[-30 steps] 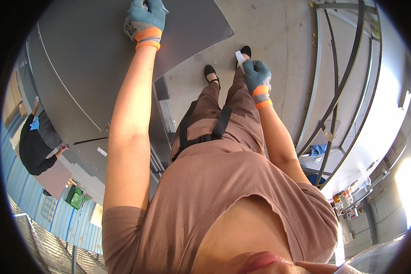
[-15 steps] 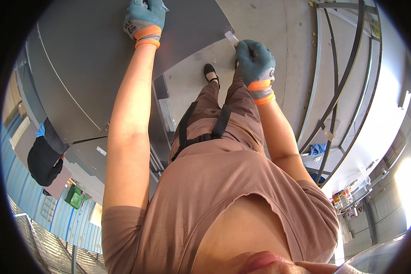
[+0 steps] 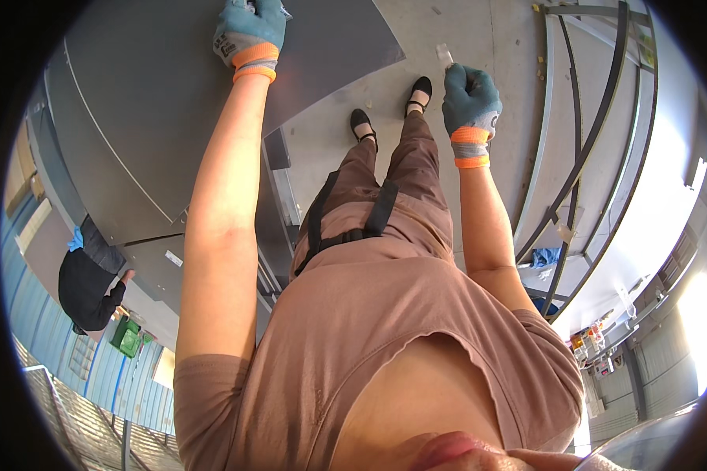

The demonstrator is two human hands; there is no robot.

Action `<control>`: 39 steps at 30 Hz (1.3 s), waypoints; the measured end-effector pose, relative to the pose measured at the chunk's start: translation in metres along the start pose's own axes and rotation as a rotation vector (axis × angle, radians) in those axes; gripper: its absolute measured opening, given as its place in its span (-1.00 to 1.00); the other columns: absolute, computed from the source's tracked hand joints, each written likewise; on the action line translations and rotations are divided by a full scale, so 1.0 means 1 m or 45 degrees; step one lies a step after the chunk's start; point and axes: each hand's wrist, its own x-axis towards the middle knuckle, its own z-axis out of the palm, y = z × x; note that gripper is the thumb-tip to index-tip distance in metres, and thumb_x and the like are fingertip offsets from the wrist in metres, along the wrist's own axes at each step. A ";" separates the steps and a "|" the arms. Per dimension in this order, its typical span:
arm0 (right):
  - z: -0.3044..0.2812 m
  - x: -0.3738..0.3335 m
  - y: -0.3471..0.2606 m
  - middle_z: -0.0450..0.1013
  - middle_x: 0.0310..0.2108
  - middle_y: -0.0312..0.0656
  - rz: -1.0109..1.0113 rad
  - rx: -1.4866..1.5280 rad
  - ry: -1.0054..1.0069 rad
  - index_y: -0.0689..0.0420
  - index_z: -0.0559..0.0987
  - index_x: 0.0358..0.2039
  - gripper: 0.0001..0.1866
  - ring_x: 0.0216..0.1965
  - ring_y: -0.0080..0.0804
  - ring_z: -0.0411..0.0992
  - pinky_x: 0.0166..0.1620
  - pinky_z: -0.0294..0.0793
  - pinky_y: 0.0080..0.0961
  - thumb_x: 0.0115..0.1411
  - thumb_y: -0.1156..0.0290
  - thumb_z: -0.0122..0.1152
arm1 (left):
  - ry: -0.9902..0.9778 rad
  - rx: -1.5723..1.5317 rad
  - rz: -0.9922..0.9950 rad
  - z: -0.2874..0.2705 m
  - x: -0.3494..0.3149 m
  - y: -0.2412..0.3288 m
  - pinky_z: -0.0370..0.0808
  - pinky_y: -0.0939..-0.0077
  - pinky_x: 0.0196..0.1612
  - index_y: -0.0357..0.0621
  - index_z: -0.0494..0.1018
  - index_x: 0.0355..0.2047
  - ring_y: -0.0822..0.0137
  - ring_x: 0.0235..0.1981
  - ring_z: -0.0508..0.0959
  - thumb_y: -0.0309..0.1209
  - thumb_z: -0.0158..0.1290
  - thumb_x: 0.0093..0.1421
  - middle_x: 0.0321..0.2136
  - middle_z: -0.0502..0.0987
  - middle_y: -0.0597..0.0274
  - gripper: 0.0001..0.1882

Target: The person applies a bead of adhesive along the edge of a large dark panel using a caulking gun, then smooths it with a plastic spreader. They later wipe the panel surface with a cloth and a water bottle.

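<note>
My left hand (image 3: 251, 31), in a blue-grey work glove with an orange cuff, is closed over the dark grey panel (image 3: 322, 59) at its far side. Bits of something whitish and crumpled show at its fingers, but its kind is hidden. Off the panel's right edge, above the floor, my right hand (image 3: 471, 100) wears a matching glove. Its fingers are pinched round a small, flat, translucent white strip (image 3: 445, 55), whose free end sticks out past them, pointing away from me.
A metal frame (image 3: 577, 118) with curved bars stands on the right, beside a long white surface (image 3: 644, 228). Another person in black (image 3: 86, 275) is bent at the far left, near a green bin (image 3: 127, 336). Grey concrete floor (image 3: 495, 47) lies between panel and frame.
My right hand has moved right, away from the panel's edge, with the white strip still in it. My left hand stays in place. The other person has shifted slightly.
</note>
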 end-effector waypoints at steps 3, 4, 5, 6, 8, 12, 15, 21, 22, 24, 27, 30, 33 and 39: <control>-0.002 -0.007 -0.014 0.62 -0.47 -0.01 0.019 0.061 -0.071 0.16 0.69 -0.39 -0.75 -0.42 -0.09 0.61 -0.28 0.57 -0.28 0.20 0.22 0.33 | -0.023 -0.013 -0.019 0.001 -0.003 0.002 0.52 0.07 -0.38 -0.07 0.59 -0.37 -0.06 -0.46 0.64 -0.06 0.08 0.35 -0.51 0.63 0.04 -0.64; 0.000 -0.012 -0.019 0.62 -0.47 -0.01 -0.027 0.060 -0.085 0.16 0.68 -0.38 -0.76 -0.42 -0.09 0.61 -0.28 0.57 -0.28 0.20 0.22 0.33 | -0.034 -0.016 -0.027 0.001 -0.002 0.002 0.52 0.07 -0.38 -0.07 0.60 -0.37 -0.06 -0.46 0.64 -0.06 0.08 0.35 -0.51 0.63 0.04 -0.64; 0.002 -0.016 -0.024 0.62 -0.46 -0.01 -0.073 0.058 -0.099 0.16 0.68 -0.38 -0.76 -0.42 -0.08 0.61 -0.28 0.57 -0.28 0.20 0.23 0.34 | -0.026 -0.011 -0.020 0.003 -0.002 0.001 0.52 0.07 -0.38 -0.07 0.60 -0.37 -0.06 -0.46 0.64 -0.05 0.08 0.35 -0.51 0.63 0.04 -0.64; 0.003 -0.020 -0.027 0.61 -0.46 -0.01 -0.096 0.049 -0.124 0.16 0.68 -0.37 -0.77 -0.42 -0.08 0.60 -0.29 0.57 -0.27 0.21 0.23 0.34 | -0.015 -0.004 -0.016 0.003 -0.002 0.001 0.52 0.07 -0.38 -0.07 0.59 -0.37 -0.06 -0.46 0.63 -0.05 0.07 0.35 -0.51 0.63 0.04 -0.64; 0.004 -0.026 -0.032 0.61 -0.46 -0.02 -0.141 0.030 -0.173 0.16 0.67 -0.36 -0.77 -0.43 -0.07 0.60 -0.29 0.57 -0.26 0.21 0.24 0.34 | -0.029 0.010 -0.021 0.004 -0.003 0.002 0.52 0.07 -0.38 -0.07 0.59 -0.38 -0.06 -0.46 0.63 -0.05 0.08 0.35 -0.51 0.63 0.04 -0.64; 0.005 -0.032 -0.035 0.61 -0.46 -0.01 -0.101 0.010 -0.243 0.17 0.67 -0.36 -0.76 -0.43 -0.04 0.60 -0.29 0.57 -0.25 0.23 0.23 0.31 | -0.022 0.021 -0.008 0.003 -0.005 0.002 0.52 0.07 -0.38 -0.07 0.59 -0.38 -0.06 -0.47 0.63 -0.06 0.09 0.34 -0.52 0.63 0.03 -0.64; 0.003 -0.033 -0.040 0.61 -0.46 0.00 -0.025 0.053 -0.277 0.20 0.67 -0.36 -0.73 -0.43 -0.05 0.60 -0.28 0.57 -0.27 0.23 0.22 0.31 | 0.030 0.028 0.012 0.004 -0.008 0.001 0.52 0.08 -0.39 -0.07 0.59 -0.38 -0.06 -0.47 0.64 -0.06 0.11 0.34 -0.52 0.63 0.03 -0.65; 0.001 -0.028 -0.034 0.62 -0.50 -0.07 0.181 0.213 -0.269 0.28 0.67 -0.33 -0.67 -0.51 -0.37 0.55 -0.32 0.56 -0.40 0.21 0.20 0.32 | -0.015 0.031 -0.047 0.002 -0.011 0.007 0.52 0.09 -0.39 -0.08 0.60 -0.36 -0.04 -0.47 0.64 -0.05 0.11 0.33 -0.51 0.63 0.03 -0.64; 0.002 -0.028 -0.029 0.61 -0.51 -0.08 0.195 0.241 -0.271 0.29 0.67 -0.33 -0.66 -0.51 -0.40 0.54 -0.33 0.55 -0.42 0.20 0.20 0.32 | -0.017 0.044 -0.051 0.002 -0.012 0.009 0.52 0.10 -0.39 -0.08 0.61 -0.36 -0.04 -0.47 0.64 -0.05 0.11 0.33 -0.51 0.63 0.03 -0.64; 0.008 -0.027 -0.016 0.60 -0.53 -0.11 0.223 0.294 -0.276 0.30 0.67 -0.32 -0.66 -0.52 -0.47 0.51 -0.35 0.54 -0.46 0.20 0.20 0.32 | -0.016 0.024 -0.041 0.002 -0.013 0.010 0.52 0.09 -0.40 -0.08 0.60 -0.36 -0.04 -0.47 0.64 -0.05 0.10 0.34 -0.51 0.63 0.04 -0.64; 0.009 -0.029 -0.010 0.59 -0.54 -0.09 0.239 0.343 -0.265 0.30 0.67 -0.32 -0.66 -0.52 -0.47 0.51 -0.34 0.54 -0.47 0.20 0.21 0.31 | -0.067 -0.005 -0.069 0.000 -0.012 0.010 0.52 0.09 -0.39 -0.08 0.60 -0.36 -0.04 -0.47 0.64 -0.05 0.10 0.34 -0.51 0.64 0.03 -0.64; 0.000 -0.036 -0.001 0.59 -0.55 -0.10 0.196 0.200 -0.253 0.31 0.67 -0.32 -0.67 -0.52 -0.48 0.51 -0.34 0.53 -0.48 0.19 0.22 0.32 | -0.047 -0.012 -0.034 0.001 -0.014 0.007 0.52 0.08 -0.38 -0.08 0.59 -0.37 -0.05 -0.46 0.64 -0.05 0.09 0.34 -0.50 0.64 0.03 -0.64; -0.006 -0.039 0.017 0.58 -0.55 -0.10 0.319 0.175 -0.288 0.32 0.67 -0.33 -0.68 -0.51 -0.50 0.50 -0.35 0.52 -0.48 0.20 0.25 0.33 | 0.035 0.013 0.037 0.005 -0.016 0.004 0.52 0.07 -0.37 -0.08 0.59 -0.37 -0.06 -0.45 0.64 -0.05 0.09 0.34 -0.50 0.63 0.03 -0.64; -0.015 -0.037 -0.011 0.59 -0.54 -0.11 0.110 0.315 -0.202 0.28 0.67 -0.34 -0.72 -0.50 -0.47 0.52 -0.34 0.52 -0.46 0.21 0.27 0.33 | -0.012 0.044 -0.025 0.001 -0.015 0.010 0.52 0.06 -0.36 -0.08 0.59 -0.38 -0.08 -0.44 0.63 -0.07 0.10 0.34 -0.49 0.63 0.02 -0.65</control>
